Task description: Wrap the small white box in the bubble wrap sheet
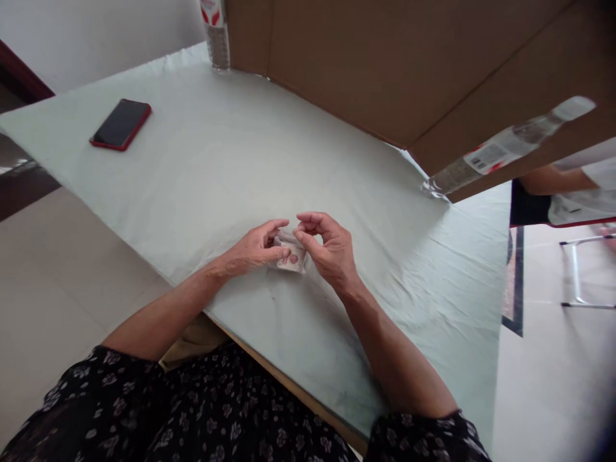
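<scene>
A small white packet [294, 260] with round reddish prints lies at the near part of the cloth, with clear plastic film around it. My left hand [257, 247] grips it from the left, thumb across its top face and fingers behind. On the other side my right hand [330, 247] has thumb and forefinger pinched together at the packet's upper right edge, where the film stands up. The pinched bit of film is mostly hidden by the fingertips.
A pale green cloth covers the table [192, 154]. A phone [121, 124] in a red case lies at the left. Behind stands a brown cardboard panel [337, 64], with a clear bottle [219, 38] and a tilted-looking bottle [505, 147] against it. Another person's arm [553, 179] shows at right.
</scene>
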### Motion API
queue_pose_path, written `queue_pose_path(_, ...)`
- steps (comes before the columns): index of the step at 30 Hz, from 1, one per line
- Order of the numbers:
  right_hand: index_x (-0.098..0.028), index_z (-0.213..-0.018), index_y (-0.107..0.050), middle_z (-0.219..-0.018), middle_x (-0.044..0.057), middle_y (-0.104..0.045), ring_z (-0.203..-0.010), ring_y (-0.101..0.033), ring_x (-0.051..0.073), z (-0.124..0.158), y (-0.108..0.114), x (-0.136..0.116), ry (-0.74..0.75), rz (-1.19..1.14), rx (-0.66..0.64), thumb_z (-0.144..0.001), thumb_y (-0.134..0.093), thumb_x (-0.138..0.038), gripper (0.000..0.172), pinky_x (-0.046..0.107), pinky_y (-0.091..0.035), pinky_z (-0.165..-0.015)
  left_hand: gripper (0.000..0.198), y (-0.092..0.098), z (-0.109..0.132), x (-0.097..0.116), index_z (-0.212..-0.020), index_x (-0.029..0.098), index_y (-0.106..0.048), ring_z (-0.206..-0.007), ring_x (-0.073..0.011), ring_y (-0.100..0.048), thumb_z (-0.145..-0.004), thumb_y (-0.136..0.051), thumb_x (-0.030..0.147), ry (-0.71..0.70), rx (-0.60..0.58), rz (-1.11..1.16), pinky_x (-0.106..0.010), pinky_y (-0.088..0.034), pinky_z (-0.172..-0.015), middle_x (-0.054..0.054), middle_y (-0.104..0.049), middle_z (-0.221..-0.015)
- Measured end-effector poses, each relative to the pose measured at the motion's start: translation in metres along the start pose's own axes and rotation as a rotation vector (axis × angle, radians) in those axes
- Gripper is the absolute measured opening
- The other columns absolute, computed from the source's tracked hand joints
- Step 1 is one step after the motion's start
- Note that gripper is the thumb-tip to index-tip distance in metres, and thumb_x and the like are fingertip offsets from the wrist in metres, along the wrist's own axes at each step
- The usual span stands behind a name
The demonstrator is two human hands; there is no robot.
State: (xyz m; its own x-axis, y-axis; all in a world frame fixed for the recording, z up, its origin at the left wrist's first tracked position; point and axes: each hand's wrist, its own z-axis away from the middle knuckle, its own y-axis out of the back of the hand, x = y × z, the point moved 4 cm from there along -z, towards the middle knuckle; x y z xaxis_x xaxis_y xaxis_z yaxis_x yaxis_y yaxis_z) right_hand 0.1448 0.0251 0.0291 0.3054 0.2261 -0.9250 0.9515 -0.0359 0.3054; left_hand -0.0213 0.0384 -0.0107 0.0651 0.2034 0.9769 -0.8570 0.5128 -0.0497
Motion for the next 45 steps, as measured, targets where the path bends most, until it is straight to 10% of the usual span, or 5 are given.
queue_pose_path(6,-0.026,-0.106,-0.070,-0.086,-0.001,-0.076,-0.086,-0.071,0.017,0.020,0.000,-0.008,0.102,0.171,0.003,-0.088,-0.064,-0.022,0.019,0.039,-0.050,-0.092,0.045,-0.001,0.001,0.001,-0.118,0.014,-0.069,-0.088,-0.0178,-0.068,-0.084,-0.072,0.042,-0.048,-0.081,0.029,-0.030,-0.050,-0.080,-0.007,-0.074,-0.098)
queue_pose_path(23,-0.026,-0.104,-0.069,-0.091,0.001,-0.080,-0.093,-0.075,0.020,0.039,-0.004,-0.014,0.596,0.540,0.093,-0.095,-0.059,-0.011,0.019,0.038,-0.048,-0.085,0.051,0.004,0.003,0.003,-0.119,0.015,-0.072,-0.100,-0.0216,-0.068,-0.086,-0.069,0.053,-0.052,-0.051,-0.075,-0.033,-0.052,-0.090,-0.009,-0.076,-0.107)
queue_pose_path(29,-0.028,-0.114,-0.068,-0.097,0.003,-0.079,-0.107,-0.072,0.025,0.039,0.005,-0.013,0.492,0.449,0.042,-0.093,-0.063,-0.021,0.023,0.045,-0.048,-0.096,0.052,0.005,0.003,0.004,-0.122,0.014,-0.071,-0.098,-0.0213,-0.069,-0.087,-0.067,0.052,-0.036,-0.046,-0.097,-0.033,-0.052,-0.088,-0.009,-0.076,-0.107)
queue_pose_path(37,-0.030,-0.157,-0.031,-0.158,0.014,-0.046,-0.145,-0.044,0.035,0.027,0.016,0.013,0.276,0.417,-0.330,-0.079,-0.076,-0.062,0.095,0.057,-0.041,-0.114,0.048,0.004,0.005,0.004,-0.122,0.014,-0.071,-0.093,-0.0201,-0.071,-0.087,-0.068,0.047,0.004,-0.018,-0.065,-0.030,-0.054,-0.082,-0.010,-0.077,-0.108)
queue_pose_path(45,-0.029,-0.153,-0.039,-0.131,0.010,-0.068,-0.122,-0.064,0.028,0.031,0.010,0.015,0.296,0.408,-0.237,-0.087,-0.071,-0.033,0.074,0.048,-0.048,-0.106,0.048,0.002,0.005,0.010,-0.116,0.014,-0.073,-0.090,-0.0194,-0.069,-0.089,-0.062,0.052,-0.089,0.034,-0.157,-0.028,-0.052,-0.078,-0.008,-0.077,-0.103)
